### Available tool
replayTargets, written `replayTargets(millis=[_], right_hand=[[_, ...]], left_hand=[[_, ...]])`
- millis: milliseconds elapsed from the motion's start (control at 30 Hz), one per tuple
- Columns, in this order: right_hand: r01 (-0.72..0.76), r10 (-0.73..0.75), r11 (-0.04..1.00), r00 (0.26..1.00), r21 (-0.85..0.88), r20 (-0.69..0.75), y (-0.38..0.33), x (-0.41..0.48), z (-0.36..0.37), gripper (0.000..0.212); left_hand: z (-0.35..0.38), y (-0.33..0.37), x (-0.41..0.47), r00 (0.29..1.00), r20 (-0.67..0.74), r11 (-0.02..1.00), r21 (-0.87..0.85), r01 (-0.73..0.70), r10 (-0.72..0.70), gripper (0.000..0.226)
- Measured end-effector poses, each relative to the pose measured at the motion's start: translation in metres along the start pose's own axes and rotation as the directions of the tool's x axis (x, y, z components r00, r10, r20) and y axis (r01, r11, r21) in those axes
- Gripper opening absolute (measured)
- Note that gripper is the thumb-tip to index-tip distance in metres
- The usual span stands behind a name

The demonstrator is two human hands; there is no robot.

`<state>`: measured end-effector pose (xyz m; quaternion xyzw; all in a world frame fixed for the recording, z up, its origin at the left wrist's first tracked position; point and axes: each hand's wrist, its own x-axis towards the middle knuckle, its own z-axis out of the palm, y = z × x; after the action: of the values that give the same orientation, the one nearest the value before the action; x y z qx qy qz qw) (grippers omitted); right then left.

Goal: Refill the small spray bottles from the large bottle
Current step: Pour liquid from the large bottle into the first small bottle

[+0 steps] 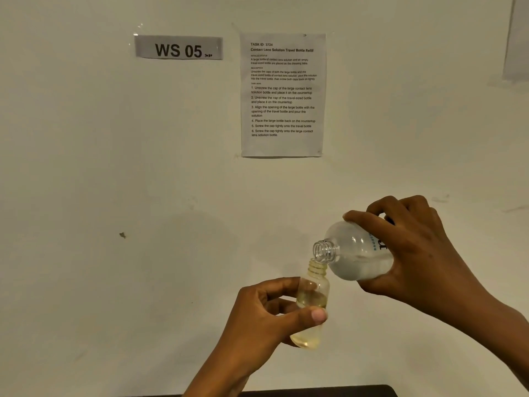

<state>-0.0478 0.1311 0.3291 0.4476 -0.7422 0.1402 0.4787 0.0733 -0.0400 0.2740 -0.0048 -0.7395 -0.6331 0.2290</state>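
- right hand [423, 253] grasps the large bottle [355, 250], tipped, its open neck touching the small bottle's mouth.
- left hand [266, 313] grips the small bottle [312, 299] nearly upright, part full of yellowish liquid.

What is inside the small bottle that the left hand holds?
The small bottle holds clear yellowish liquid, seen at its middle and bottom. The left hand covers part of its side, so the exact level there is hidden. Its neck looks empty.
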Motion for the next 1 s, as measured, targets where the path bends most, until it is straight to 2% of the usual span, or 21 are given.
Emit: replayTargets(millis=[100, 233, 433, 700, 1000], right_hand=[[0.001, -0.001, 1.0, 1.0, 0.002, -0.001, -0.0001, -0.0002, 0.0001, 0.072], [0.004, -0.004, 1.0, 1.0, 0.003, 0.0, 0.0, 0.0001, 0.0008, 0.072], [0.006, -0.006, 1.0, 1.0, 0.002, 0.003, -0.0003, 0.0011, 0.0006, 0.07], [0.003, -0.003, 1.0, 1.0, 0.0, 0.007, -0.0015, 0.0014, -0.0006, 0.071], [0.006, -0.006, 1.0, 1.0, 0.002, 0.003, -0.0015, 0.0013, -0.0016, 0.07]], left_hand=[[-0.0003, -0.0002, 0.0001, 1.0, -0.002, 1.0, 0.002, 0.007, -0.007, 0.041], [-0.0009, -0.0014, 0.0005, 1.0, 0.003, 1.0, -0.002, 0.003, -0.003, 0.051], [-0.0007, -0.0014, 0.0005, 1.0, -0.01, 1.0, -0.008, -0.006, 0.006, 0.03], [-0.0007, 0.0023, -0.0021, 1.0, -0.007, 1.0, -0.019, -0.016, 0.016, 0.034], [-0.0007, 0.0037, -0.0027, 1.0, -0.002, 1.0, -0.018, -0.022, 0.022, 0.029]])
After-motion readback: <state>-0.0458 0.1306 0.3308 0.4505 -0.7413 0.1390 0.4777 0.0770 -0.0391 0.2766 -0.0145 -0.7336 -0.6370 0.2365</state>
